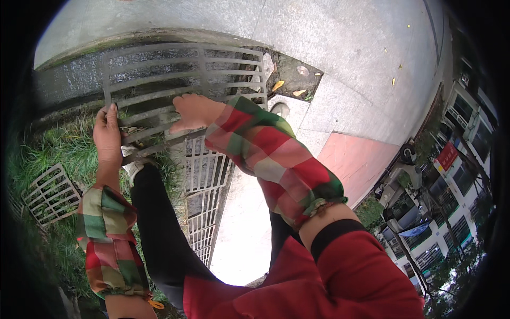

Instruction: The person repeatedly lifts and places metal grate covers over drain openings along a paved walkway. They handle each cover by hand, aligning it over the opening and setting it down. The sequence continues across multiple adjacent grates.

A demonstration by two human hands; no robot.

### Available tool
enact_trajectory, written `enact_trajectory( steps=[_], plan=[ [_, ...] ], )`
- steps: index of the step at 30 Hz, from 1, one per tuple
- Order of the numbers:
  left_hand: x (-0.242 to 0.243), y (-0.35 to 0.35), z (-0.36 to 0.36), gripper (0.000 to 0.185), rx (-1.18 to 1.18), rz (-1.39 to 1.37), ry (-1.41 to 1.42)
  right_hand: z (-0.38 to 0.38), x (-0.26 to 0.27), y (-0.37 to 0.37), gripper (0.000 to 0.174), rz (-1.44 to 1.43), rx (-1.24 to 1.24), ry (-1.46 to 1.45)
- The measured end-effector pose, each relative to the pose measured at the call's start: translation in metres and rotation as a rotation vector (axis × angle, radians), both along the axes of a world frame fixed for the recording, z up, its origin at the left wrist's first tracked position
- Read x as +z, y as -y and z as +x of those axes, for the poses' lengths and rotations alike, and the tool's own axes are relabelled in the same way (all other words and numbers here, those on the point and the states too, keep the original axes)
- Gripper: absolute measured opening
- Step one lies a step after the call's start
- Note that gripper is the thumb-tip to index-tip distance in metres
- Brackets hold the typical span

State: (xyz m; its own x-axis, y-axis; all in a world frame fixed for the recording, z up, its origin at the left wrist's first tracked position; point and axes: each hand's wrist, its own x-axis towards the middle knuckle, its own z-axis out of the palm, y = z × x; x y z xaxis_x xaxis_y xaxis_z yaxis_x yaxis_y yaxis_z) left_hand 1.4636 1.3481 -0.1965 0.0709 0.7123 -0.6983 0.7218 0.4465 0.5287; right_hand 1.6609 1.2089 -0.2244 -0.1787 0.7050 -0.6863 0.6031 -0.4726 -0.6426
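A grey slotted drain grate [202,71] is raised at a tilt over the drainage channel [71,85]. My left hand [107,131] grips its left edge, the thumb lying on the near face. Across the grate's lower middle, my right hand [197,111] holds the bars, with its fingers and thumb on either side of a gap; part of its grip is hidden. A shoe [133,161] stands below the grate's lower left corner, and another shoe tip [280,109] shows on the paving at the right.
More grates [203,227] cover a channel running towards me. A loose grate [53,195] lies on the grass [75,147] at left. Stones [268,65] and fallen leaves [278,85] sit by the channel's right end. Concrete paving [338,52] borders it; a building [458,199] stands far right.
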Motion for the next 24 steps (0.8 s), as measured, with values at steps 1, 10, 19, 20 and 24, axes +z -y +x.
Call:
enact_trajectory(
  steps=[1, 10, 19, 20, 24],
  plan=[
    [-0.005, -0.007, 0.004, 0.04, -0.043, 0.021, -0.006, 0.0, -0.006, -0.004, 0.067, 0.014, 0.002, 0.036],
    [-0.074, -0.039, 0.029, 0.039, 0.056, 0.065, 0.143, 0.008, -0.065, -0.021, 0.063, 0.025, -0.135, 0.094],
    [-0.193, -0.065, -0.007, 0.067, -0.168, 0.23, 0.089, -0.017, -0.12, -0.016, 0.063, 0.165, -0.228, 0.373],
    [-0.21, -0.067, -0.013, 0.067, -0.234, 0.332, 0.035, -0.021, -0.127, -0.015, 0.061, 0.197, -0.271, 0.406],
    [-0.251, -0.075, -0.031, 0.065, -0.332, 0.271, -0.138, -0.037, -0.146, -0.009, 0.059, 0.233, -0.439, 0.426]
  ],
)
